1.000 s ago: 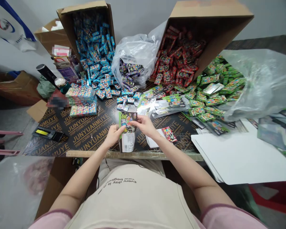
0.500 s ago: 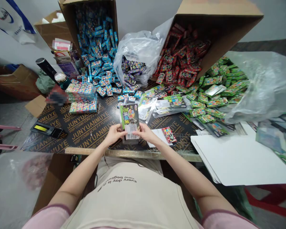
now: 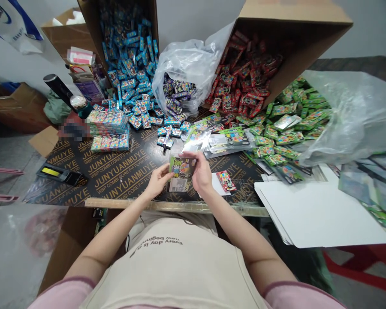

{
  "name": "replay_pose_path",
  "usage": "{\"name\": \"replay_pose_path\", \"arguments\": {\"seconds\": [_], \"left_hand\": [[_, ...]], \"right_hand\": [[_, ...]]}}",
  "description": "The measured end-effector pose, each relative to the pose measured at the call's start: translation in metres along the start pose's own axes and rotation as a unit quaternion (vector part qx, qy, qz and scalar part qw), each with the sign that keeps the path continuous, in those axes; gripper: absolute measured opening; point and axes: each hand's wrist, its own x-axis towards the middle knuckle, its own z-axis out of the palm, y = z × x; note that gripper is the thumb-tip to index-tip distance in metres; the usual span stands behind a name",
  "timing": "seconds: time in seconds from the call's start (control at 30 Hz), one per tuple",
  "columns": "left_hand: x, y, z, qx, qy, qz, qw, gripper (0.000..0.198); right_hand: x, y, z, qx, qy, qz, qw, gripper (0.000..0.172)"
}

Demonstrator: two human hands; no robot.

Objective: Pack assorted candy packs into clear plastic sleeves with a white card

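A small black and green printed packaging bag (image 3: pixel 181 168) with a white label area near its bottom is between my hands, above the front of the table. My left hand (image 3: pixel 159 182) pinches its left edge between thumb and fingers. On the other side, my right hand (image 3: pixel 202 172) wraps the right edge, with its fingers laid along the top; the thumb is partly hidden. Just beyond lie more flat printed bags (image 3: pixel 230 140) in clear plastic. To the right, a red packet (image 3: pixel 226 180) rests on a white sheet (image 3: pixel 216 189).
Small blue boxes (image 3: pixel 137 86) spill from a carton at the back left. Red packets (image 3: pixel 241 92) fill another carton (image 3: pixel 296 32). Purple ones sit in a clear bag (image 3: pixel 188 60), green packets (image 3: pixel 287 137) at right. Stacked packs (image 3: pixel 109 143), a black tool (image 3: pixel 59 174) and white boards (image 3: pixel 318 214) flank me.
My right hand has moved from the bag's lower right corner up to its right side and top edge. The bag's top has come down towards me. My left hand still grips the left edge.
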Motion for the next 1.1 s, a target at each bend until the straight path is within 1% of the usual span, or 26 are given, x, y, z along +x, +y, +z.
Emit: {"name": "replay_pose_path", "arguments": {"seconds": [0.03,0.1,0.13,0.2,0.23,0.27,0.33,0.37,0.4,0.47,0.53,0.57,0.63,0.7,0.8,0.87,0.9,0.97,1.0,1.1], "left_hand": [[-0.001,0.000,0.001,-0.017,0.012,-0.013,1.000,0.039],[-0.002,0.003,0.003,-0.073,0.060,-0.054,0.994,0.041],[-0.002,0.006,0.003,-0.103,0.088,-0.076,0.988,0.042],[0.001,0.015,0.003,-0.142,0.128,-0.110,0.975,0.038],[0.003,0.021,0.001,-0.145,0.130,-0.124,0.973,0.032],[0.005,0.027,0.000,-0.139,0.118,-0.137,0.974,0.027],[0.006,0.038,-0.003,-0.111,0.079,-0.156,0.978,0.029],[0.006,0.043,-0.004,-0.092,0.070,-0.149,0.982,0.032],[0.004,0.047,-0.004,-0.063,0.071,-0.125,0.988,0.032],[-0.002,0.053,-0.002,0.026,0.098,-0.032,0.994,0.026],[-0.009,0.057,0.001,0.129,0.105,0.061,0.984,0.017],[-0.011,0.058,0.003,0.170,0.096,0.087,0.977,0.014],[-0.013,0.061,0.004,0.209,0.080,0.102,0.969,0.011],[-0.012,0.062,0.003,0.200,0.079,0.081,0.973,0.014],[-0.006,0.063,0.000,0.166,0.077,0.030,0.983,0.020],[-0.003,0.064,-0.001,0.167,0.068,0.021,0.983,0.019],[-0.003,0.064,-0.001,0.177,0.062,0.029,0.982,0.017],[-0.004,0.064,0.000,0.218,0.046,0.069,0.972,0.012],[-0.006,0.064,-0.001,0.248,0.035,0.102,0.963,0.010],[-0.010,0.061,-0.004,0.349,0.000,0.220,0.911,0.005]], "right_hand": [[-0.001,-0.003,0.001,0.006,-0.001,0.011,1.000,0.040],[-0.004,-0.006,0.003,0.023,-0.020,0.039,0.999,0.023],[-0.006,-0.007,0.004,0.039,-0.033,0.056,0.997,0.018],[-0.009,-0.006,0.005,0.069,-0.054,0.089,0.992,0.015],[-0.010,-0.006,0.005,0.076,-0.061,0.095,0.991,0.015],[-0.011,-0.005,0.004,0.074,-0.065,0.090,0.991,0.015],[-0.010,-0.005,0.000,0.045,-0.073,0.058,0.995,0.016],[-0.010,-0.005,-0.003,0.019,-0.075,0.033,0.996,0.016],[-0.009,-0.005,-0.007,-0.011,-0.075,0.004,0.997,0.016],[-0.009,-0.006,-0.014,-0.068,-0.079,-0.052,0.993,0.013],[-0.009,-0.009,-0.021,-0.106,-0.093,-0.087,0.986,0.011],[-0.010,-0.011,-0.024,-0.118,-0.101,-0.095,0.983,0.010],[-0.012,-0.015,-0.026,-0.139,-0.109,-0.094,0.980,0.010],[-0.013,-0.021,-0.027,-0.157,-0.113,-0.079,0.978,0.012],[-0.011,-0.026,-0.025,-0.171,-0.131,-0.052,0.975,0.016],[-0.008,-0.027,-0.024,-0.168,-0.146,-0.043,0.974,0.019],[-0.007,-0.027,-0.023,-0.166,-0.150,-0.042,0.974,0.020],[-0.006,-0.027,-0.024,-0.169,-0.154,-0.046,0.972,0.022],[-0.006,-0.026,-0.026,-0.176,-0.155,-0.051,0.971,0.022],[-0.009,-0.022,-0.033,-0.199,-0.166,-0.083,0.962,0.021]]}}
